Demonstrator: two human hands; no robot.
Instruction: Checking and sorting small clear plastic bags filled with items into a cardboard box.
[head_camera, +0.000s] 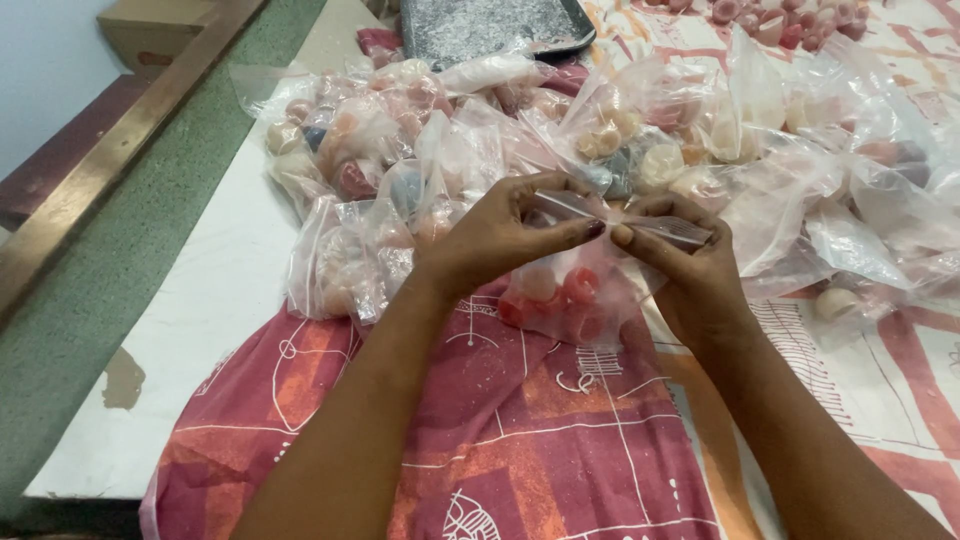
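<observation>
Hands meet at the middle of the scene over a red patterned cloth (520, 420). Left hand (500, 240) and right hand (690, 265) both pinch the top strip of a small clear bag (565, 290), fingers closed tight on the plastic, thumbs nearly touching. Red and pink round pieces (560, 290) sit inside it. Farther off lies a heap of similar filled bags (450, 130), and a dark tray (490, 30) stands at the far edge.

we find open cloth (520, 440) near us; heaped plastic bags (420, 150) block passage beyond, toward the tray (480, 30).
</observation>
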